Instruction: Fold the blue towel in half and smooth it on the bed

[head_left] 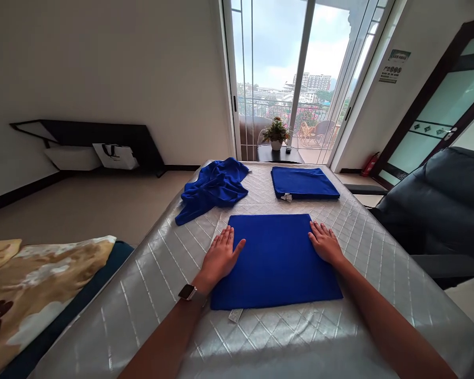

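A flat blue cloth piece (278,263), rectangular and smooth, lies in front of me with a small white tag (235,315) sticking out at its near edge. My left hand (220,256) rests flat on its left edge, fingers stretched out and thumb apart. On the right edge lies my right hand (326,242), palm down, fingers extended. Neither hand grips anything. Beyond, to the right, is a neatly folded blue stack (305,183) with a white tag at its near corner. Farther left sits a crumpled blue cloth (215,188).
All the cloths lie on a silvery quilted mattress (158,284). A black armchair (442,210) stands close on the right, and a patterned blanket (43,284) is at lower left. Past the far edge, a small dark table (268,154) with a potted plant (276,132) stands before the glass door.
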